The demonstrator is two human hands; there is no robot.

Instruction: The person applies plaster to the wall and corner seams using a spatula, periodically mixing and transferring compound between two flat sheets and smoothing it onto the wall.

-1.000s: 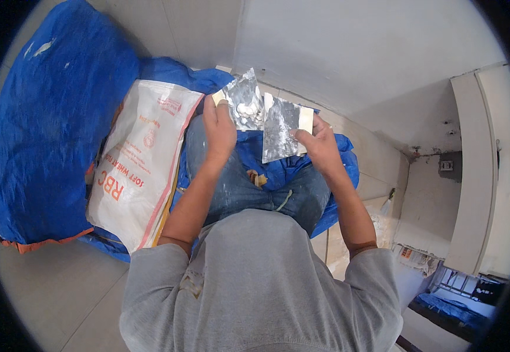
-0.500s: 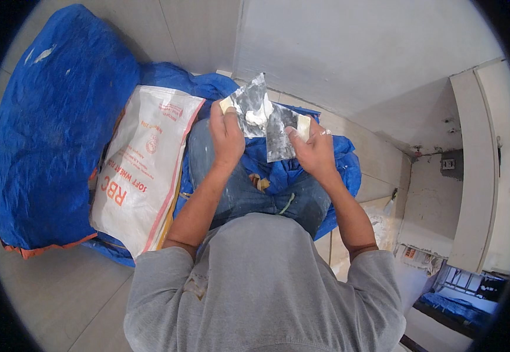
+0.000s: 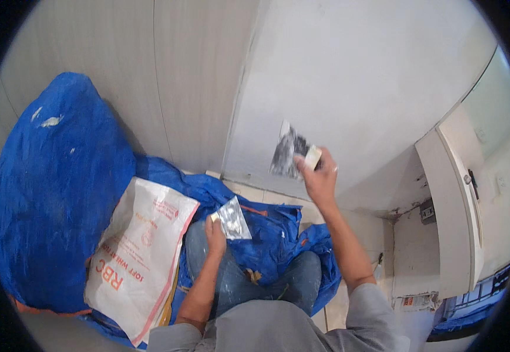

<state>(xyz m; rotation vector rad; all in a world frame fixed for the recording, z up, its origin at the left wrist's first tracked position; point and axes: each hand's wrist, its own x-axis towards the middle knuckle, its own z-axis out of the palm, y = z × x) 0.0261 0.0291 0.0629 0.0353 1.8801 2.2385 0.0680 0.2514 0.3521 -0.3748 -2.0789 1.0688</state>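
Observation:
My right hand (image 3: 322, 179) is closed on the pale handle of a putty knife (image 3: 287, 154), whose wide metal blade is smeared with white and dark patches. It is raised in front of the pale wall (image 3: 349, 88); whether the blade touches the wall I cannot tell. Lower and to the left, my left hand (image 3: 215, 233) grips a second putty knife (image 3: 235, 220) over my left knee. White paste coats part of that blade. Beneath it lies a crumpled blue tarp (image 3: 266, 240), between and around my legs.
At the left a large blue-covered bundle (image 3: 61, 199) stands against panelling. A white printed sack (image 3: 140, 252) lies beside my left leg. A white cabinet (image 3: 443, 199) juts out at the right, near a wall socket box (image 3: 427, 211). A brush-like tool (image 3: 379, 265) stands on the floor.
The view has tilted up toward the wall. My hands have separated: the right one has lifted its putty knife up to the wall, while the left keeps its knife low.

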